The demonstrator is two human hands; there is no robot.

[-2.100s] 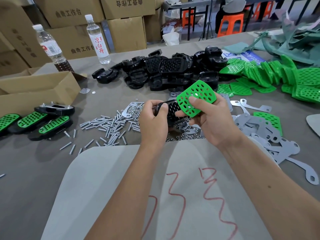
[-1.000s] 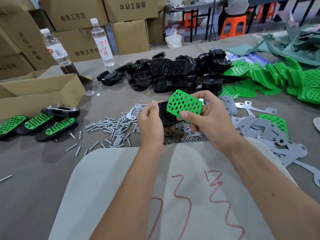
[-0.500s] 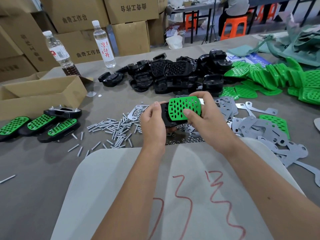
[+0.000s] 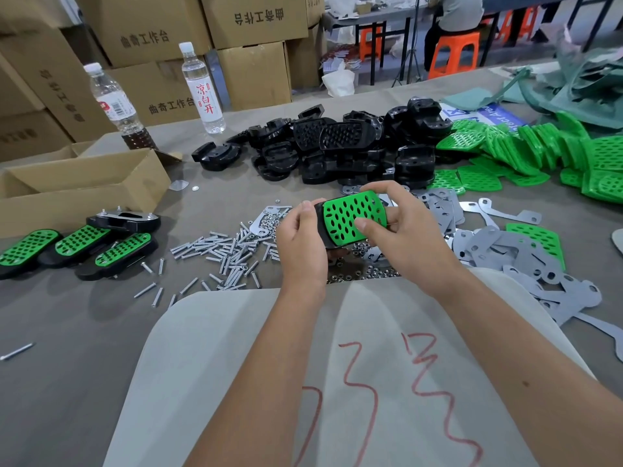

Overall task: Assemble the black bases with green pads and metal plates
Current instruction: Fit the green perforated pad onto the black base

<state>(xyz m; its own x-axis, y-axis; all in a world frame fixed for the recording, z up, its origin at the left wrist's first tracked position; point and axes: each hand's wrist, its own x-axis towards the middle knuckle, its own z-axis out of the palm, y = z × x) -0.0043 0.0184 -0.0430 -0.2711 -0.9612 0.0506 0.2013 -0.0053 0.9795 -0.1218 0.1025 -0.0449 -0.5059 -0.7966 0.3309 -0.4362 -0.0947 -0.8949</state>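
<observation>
My left hand [image 4: 303, 237] grips the left end of a black base [image 4: 320, 224] held above the table. A green perforated pad [image 4: 352, 219] lies flat on top of that base. My right hand [image 4: 408, 230] holds the right end, thumb pressing on the pad's face and fingers curled over its far edge. A pile of black bases [image 4: 337, 146] lies behind, loose green pads [image 4: 526, 153] at the right, and grey metal plates [image 4: 505, 244] beside my right wrist.
Screws [image 4: 222, 251] and nuts are scattered left of and under my hands. Three padded bases [image 4: 77, 246] and one upside-down base lie at the left by an open cardboard box [image 4: 81, 183]. Two water bottles [image 4: 202, 89] stand behind. A pale sheet with red marks [image 4: 337, 382] covers the near edge.
The green pad, first held tilted up in my right hand, has been laid down flat onto the black base. My right thumb now presses on it.
</observation>
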